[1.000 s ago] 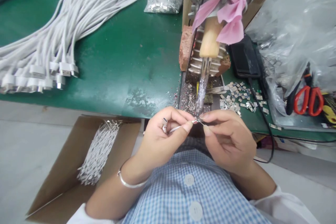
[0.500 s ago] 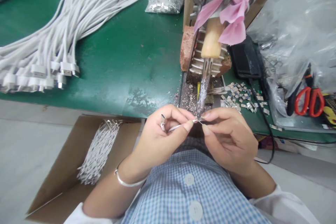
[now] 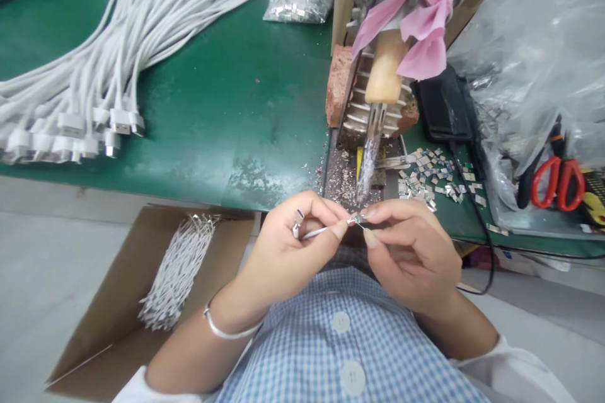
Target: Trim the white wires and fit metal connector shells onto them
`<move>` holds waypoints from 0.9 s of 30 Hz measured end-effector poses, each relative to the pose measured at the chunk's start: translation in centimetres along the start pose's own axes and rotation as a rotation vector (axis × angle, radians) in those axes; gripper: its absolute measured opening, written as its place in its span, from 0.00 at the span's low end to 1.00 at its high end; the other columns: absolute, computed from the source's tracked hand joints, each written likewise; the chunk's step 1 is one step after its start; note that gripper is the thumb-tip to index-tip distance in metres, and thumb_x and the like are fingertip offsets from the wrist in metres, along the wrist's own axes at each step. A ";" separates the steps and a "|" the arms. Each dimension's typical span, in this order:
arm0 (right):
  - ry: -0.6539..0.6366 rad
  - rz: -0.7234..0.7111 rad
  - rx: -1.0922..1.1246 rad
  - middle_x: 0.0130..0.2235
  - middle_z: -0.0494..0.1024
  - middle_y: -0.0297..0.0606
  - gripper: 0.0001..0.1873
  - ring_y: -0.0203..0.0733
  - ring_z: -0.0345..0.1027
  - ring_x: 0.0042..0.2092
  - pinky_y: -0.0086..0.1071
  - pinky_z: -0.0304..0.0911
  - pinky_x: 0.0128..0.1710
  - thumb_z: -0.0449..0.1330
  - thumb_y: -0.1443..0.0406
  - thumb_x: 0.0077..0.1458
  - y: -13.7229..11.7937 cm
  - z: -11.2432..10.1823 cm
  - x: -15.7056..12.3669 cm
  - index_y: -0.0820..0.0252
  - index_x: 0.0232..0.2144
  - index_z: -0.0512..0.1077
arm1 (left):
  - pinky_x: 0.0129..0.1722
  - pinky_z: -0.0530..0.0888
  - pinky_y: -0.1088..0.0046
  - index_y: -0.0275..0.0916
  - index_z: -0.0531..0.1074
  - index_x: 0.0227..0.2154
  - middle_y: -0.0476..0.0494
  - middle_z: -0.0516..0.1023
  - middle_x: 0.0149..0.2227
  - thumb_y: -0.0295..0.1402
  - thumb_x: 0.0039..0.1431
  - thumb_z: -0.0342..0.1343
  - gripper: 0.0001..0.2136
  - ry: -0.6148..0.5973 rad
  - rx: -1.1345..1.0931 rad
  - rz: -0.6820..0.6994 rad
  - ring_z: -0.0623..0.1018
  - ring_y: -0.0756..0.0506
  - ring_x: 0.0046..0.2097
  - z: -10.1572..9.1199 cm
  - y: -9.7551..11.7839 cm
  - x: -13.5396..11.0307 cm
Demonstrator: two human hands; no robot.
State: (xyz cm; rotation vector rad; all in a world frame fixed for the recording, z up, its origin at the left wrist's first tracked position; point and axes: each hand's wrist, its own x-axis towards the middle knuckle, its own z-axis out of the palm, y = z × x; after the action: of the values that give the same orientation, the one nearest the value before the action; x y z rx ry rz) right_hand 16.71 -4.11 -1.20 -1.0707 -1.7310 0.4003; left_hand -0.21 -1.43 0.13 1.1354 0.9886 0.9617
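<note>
My left hand (image 3: 302,245) pinches a short white cable (image 3: 314,232) near its end. A small metal plug (image 3: 299,219) on that cable's other end sticks up by the curled fingers. My right hand (image 3: 411,249) is closed, its fingertips on a tiny metal connector (image 3: 358,218) that meets the cable end. A thin wire strand (image 3: 360,225) runs from there toward the right thumb. Just above the fingertips is the tip of a clamped soldering iron (image 3: 366,182) with a wooden handle, pointing down. Whether the tip touches the connector is hard to make out.
Loose connectors (image 3: 432,170) lie right of the iron, near a black phone (image 3: 444,104) and red-handled pliers (image 3: 558,182). Bundled white USB cables (image 3: 127,44) lie at left. A cardboard box (image 3: 118,264) below holds short cables (image 3: 179,274). A brick (image 3: 339,85) stands beside the iron.
The joined cable end and connector have dropped slightly away from the iron's tip, showing more gap. The plug by my left fingers has tilted a little. Both hands keep their grip.
</note>
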 end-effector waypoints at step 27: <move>0.001 -0.042 -0.055 0.36 0.77 0.37 0.10 0.40 0.74 0.38 0.36 0.73 0.35 0.58 0.76 0.50 0.3 -0.1 0.8 0.56 0.31 0.69 | 0.32 0.74 0.73 0.38 0.72 0.27 0.45 0.79 0.32 0.23 0.57 0.58 0.05 -0.081 0.262 0.205 0.79 0.48 0.33 -0.3 0.4 0.2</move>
State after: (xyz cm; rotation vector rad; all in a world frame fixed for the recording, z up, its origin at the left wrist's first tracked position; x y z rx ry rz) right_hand 16.89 -3.39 -0.87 -1.0712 -1.7694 0.3271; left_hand -0.45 -1.11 0.45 1.5067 0.9644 0.9579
